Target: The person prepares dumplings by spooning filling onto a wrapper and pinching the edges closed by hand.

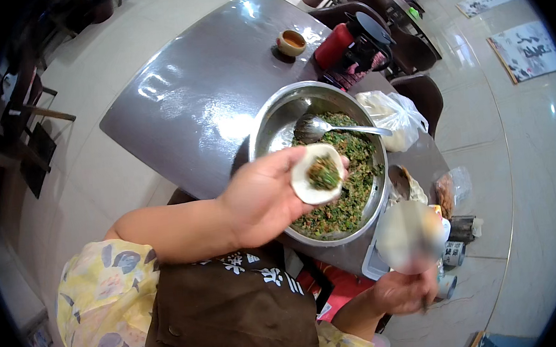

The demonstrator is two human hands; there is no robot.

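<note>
Across the palm and fingers of my left hand (265,193) lies a round dough wrapper (302,186), with a mound of green and brown filling (325,172) at its middle. That hand is above a wide stainless steel bowl (265,121). Chopped green filling (357,202) covers much of the bowl's bottom. A metal spoon (352,128) rests in the bowl, its handle reaching over the right rim. My right hand (404,290) is lower right, beside the table edge, its fingers bent. Blur covers the area just above its fingers, so what it holds cannot be told.
On the brown table (181,98) stand a small cup (290,44) of orange liquid and a red vacuum jug (332,46). Right of the bowl sits a plastic bag (395,119) with pale contents. A pale tray (372,261), partly blurred, and several containers (454,253) lie near my right hand.
</note>
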